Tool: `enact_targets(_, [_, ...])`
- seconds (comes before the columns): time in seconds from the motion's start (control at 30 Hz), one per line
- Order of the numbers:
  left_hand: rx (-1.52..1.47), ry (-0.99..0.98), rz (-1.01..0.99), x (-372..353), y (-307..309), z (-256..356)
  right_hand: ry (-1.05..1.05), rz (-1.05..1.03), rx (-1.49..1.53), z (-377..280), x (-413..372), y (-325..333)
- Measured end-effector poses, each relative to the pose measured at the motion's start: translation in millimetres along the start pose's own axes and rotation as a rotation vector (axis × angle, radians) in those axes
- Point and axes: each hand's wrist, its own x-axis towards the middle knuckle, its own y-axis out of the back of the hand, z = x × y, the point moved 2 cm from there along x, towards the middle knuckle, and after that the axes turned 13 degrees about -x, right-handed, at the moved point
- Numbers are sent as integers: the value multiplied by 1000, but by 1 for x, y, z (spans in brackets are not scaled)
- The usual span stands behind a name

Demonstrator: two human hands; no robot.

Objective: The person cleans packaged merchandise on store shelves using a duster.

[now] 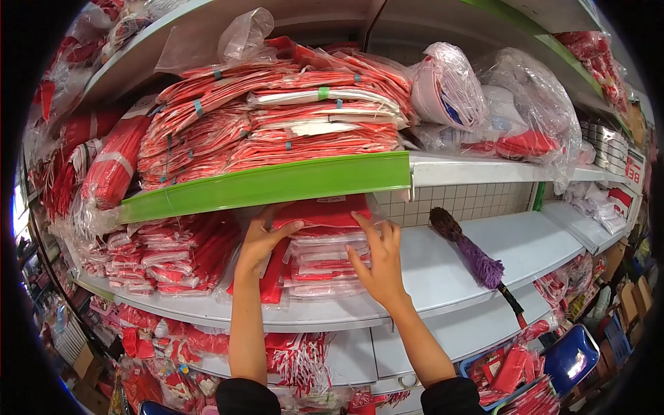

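A flat red packet in clear plastic [324, 211] lies on top of a stack of plastic-wrapped red and white packets [321, 266] on the middle shelf. My left hand [264, 241] is at its left front corner, the thumb along the front edge and the other fingers partly hidden at the side. At the right edge is my right hand [380, 259], its fingers spread, the index finger touching the packet and the thumb lower, by the stack's front. Another red packet [273, 277] leans out at the stack's left.
A green shelf edge [270, 187] hangs low over my hands, below piled red packets [318, 114]. More bundles [173, 256] stand at left. A purple duster [477, 259] lies on the middle shelf [422, 270] at right. Filled baskets [508, 370] are below right.
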Motion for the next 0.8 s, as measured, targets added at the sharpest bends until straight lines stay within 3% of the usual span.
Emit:
enact_targets(0.07, [35,-60,32,1,-4,-1,19,51,-190,2,4,-5])
enact_targets(0.23, [18,-262,111,19,-1,-24,-31,47,-322,5,16,-24])
enact_targets(0.43, [525,-382,187,24,2,-44,-149,-3,-304,15,27,-39])
enact_targets(0.8, [289,-342,168,30,13,-57,-112,-16,-185,24,17,-46])
